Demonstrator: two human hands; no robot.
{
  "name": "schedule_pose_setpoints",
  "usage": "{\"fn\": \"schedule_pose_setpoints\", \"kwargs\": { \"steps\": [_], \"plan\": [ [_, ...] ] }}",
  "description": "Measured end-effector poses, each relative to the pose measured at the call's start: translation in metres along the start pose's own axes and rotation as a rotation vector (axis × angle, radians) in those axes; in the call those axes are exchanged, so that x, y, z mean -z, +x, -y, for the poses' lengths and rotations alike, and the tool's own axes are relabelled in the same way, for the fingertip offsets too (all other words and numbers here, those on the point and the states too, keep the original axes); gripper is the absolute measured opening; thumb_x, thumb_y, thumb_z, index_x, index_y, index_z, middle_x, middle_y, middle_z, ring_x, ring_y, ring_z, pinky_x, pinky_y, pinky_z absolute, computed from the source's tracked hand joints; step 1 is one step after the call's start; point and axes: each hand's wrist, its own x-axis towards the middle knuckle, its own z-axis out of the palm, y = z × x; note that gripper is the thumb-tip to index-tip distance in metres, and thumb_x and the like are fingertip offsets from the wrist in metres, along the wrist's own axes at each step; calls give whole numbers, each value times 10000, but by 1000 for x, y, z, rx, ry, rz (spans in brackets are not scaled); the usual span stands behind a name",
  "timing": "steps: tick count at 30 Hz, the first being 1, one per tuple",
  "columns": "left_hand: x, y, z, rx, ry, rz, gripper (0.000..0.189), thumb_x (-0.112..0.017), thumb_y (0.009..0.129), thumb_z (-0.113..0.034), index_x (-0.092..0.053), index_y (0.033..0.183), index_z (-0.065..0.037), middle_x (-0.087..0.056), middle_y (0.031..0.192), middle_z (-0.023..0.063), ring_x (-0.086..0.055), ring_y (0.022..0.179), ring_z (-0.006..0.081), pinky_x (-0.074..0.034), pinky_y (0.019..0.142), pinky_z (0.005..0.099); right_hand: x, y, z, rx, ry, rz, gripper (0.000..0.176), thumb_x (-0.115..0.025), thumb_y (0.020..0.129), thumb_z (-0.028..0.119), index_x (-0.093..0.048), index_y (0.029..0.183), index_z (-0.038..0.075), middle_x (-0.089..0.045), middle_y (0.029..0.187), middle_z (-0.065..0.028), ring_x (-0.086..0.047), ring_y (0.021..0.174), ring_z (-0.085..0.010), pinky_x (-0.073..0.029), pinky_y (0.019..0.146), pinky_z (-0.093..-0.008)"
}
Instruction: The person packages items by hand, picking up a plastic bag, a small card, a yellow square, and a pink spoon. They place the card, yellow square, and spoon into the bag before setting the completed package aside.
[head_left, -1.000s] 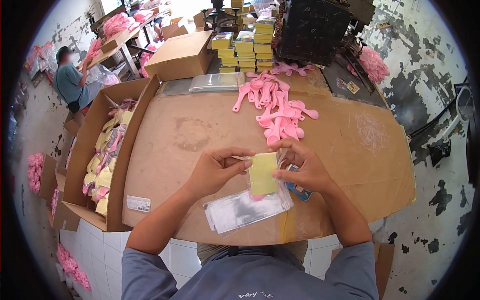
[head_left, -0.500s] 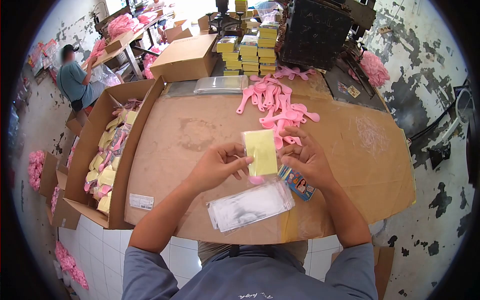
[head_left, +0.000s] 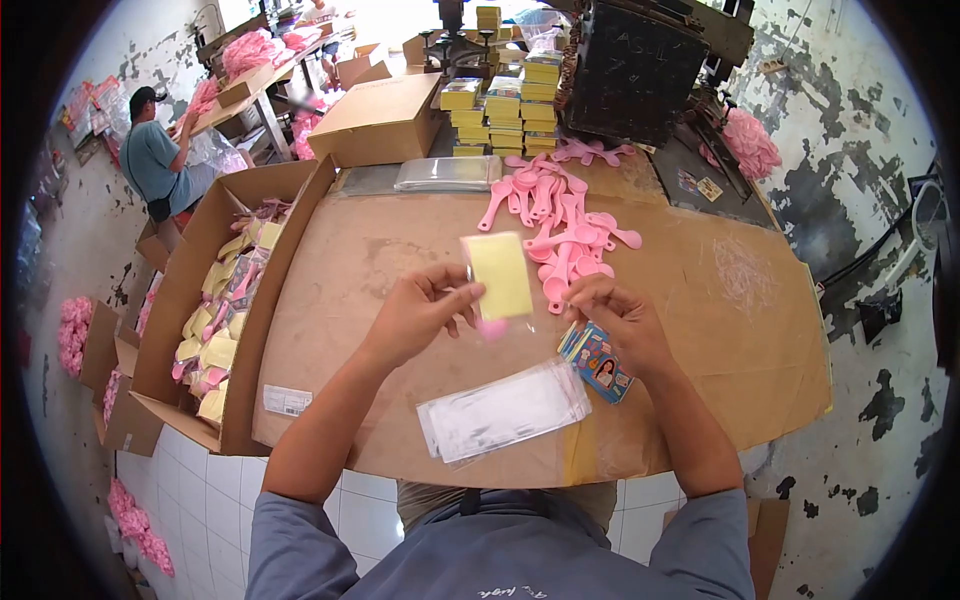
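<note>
My left hand [head_left: 425,315] pinches the left edge of a clear plastic packet [head_left: 502,277], held above the table. A pale yellow card fills it, and a blurred pink part shows at its lower end. My right hand [head_left: 628,325] is apart from the packet, its thumb and fingertips pressed together; what they hold, if anything, is too small to make out. Beneath it lies a small stack of blue printed cards [head_left: 604,372]. Closer to my body is a pile of flat clear plastic bags [head_left: 505,410]. Pink plastic scoops [head_left: 565,235] are heaped beyond my right hand.
On the left stands a long open carton [head_left: 322,190] of filled packets. Behind are a closed cardboard box [head_left: 375,115], stacked yellow-edged cards [head_left: 505,110] and a dark machine [head_left: 635,75]. Clear strips [head_left: 745,270] lie at right. A person [head_left: 155,155] sits at far left.
My left hand has moved the packet left and away from my body. My right hand's fingers have closed from a spread pose, and the gap between it and the packet has grown.
</note>
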Motion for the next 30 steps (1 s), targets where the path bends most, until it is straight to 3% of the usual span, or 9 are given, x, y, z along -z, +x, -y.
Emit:
{"fn": "schedule_pose_setpoints", "kwargs": {
  "steps": [5,6,11,19,22,24,26,27,30],
  "plan": [
    [48,17,2,-305,-317,-602,309,-634,1052,-221,-639,1276,-8,-713,1088,71,-723,960,155,-562,686,279,6,1,2,-14,-94,-27,203,-562,997,-49,-750,1058,-2,-690,1129,-83,-689,998,-155,-545,863,-301],
    [59,19,-3,-439,-367,-671,431,-539,1090,-358,-571,1359,-23,-668,1261,110,-670,1159,198,-550,873,318,6,1,3,-31,-82,-41,208,-559,996,-44,-746,1078,-7,-691,1133,-84,-691,1009,-159,-544,874,-304],
    [75,24,-12,-564,-625,-851,606,-474,1101,-403,-376,1509,35,-515,1493,208,-551,1368,292,-490,1068,405,5,4,10,-69,-50,-44,246,-561,985,-9,-728,1165,-28,-701,1135,-104,-697,1043,-178,-535,926,-318],
    [6,-1,-2,-102,363,87,387,-691,992,-296,-675,1283,-41,-708,1182,66,-685,886,137,-536,773,308,86,-28,114,0,-453,264,288,-633,1005,170,-716,1173,-49,-707,1091,-144,-693,945,-202,-557,835,-333],
    [-24,-16,7,-193,642,318,421,-784,913,-353,-714,1215,-68,-695,1082,67,-684,856,171,-544,757,330,190,-68,129,137,-109,175,368,-658,995,214,-670,1256,-45,-674,1190,-173,-681,997,-227,-541,880,-335],
    [-35,-22,18,-290,754,368,421,-811,883,-371,-725,1172,-77,-678,1023,76,-684,846,194,-547,754,342,260,-86,101,74,-385,-141,466,-671,979,206,-589,1384,-12,-630,1299,-187,-651,1126,-289,-520,966,-388],
    [-42,-22,29,-386,808,366,405,-821,869,-374,-727,1127,-76,-656,973,89,-682,836,218,-550,749,352,287,-105,73,-167,-1133,-785,572,-678,964,187,-506,1489,38,-584,1383,-200,-603,1245,-346,-484,1052,-439],
    [-44,-22,33,-381,809,355,388,-826,865,-359,-725,1103,-71,-652,968,89,-681,838,218,-550,745,352,277,-105,72,-750,-1820,-803,720,-705,918,123,-405,1572,119,-545,1433,-220,-515,1353,-403,-411,1143,-466],
    [-47,-20,38,-346,773,332,340,-838,856,-310,-717,1047,-56,-653,942,83,-675,823,207,-545,728,345,222,-103,52,-169,-2057,-785,629,-730,876,80,-535,1473,111,-562,1397,-239,-529,1319,-409,-404,1140,-454]
  ]
}}
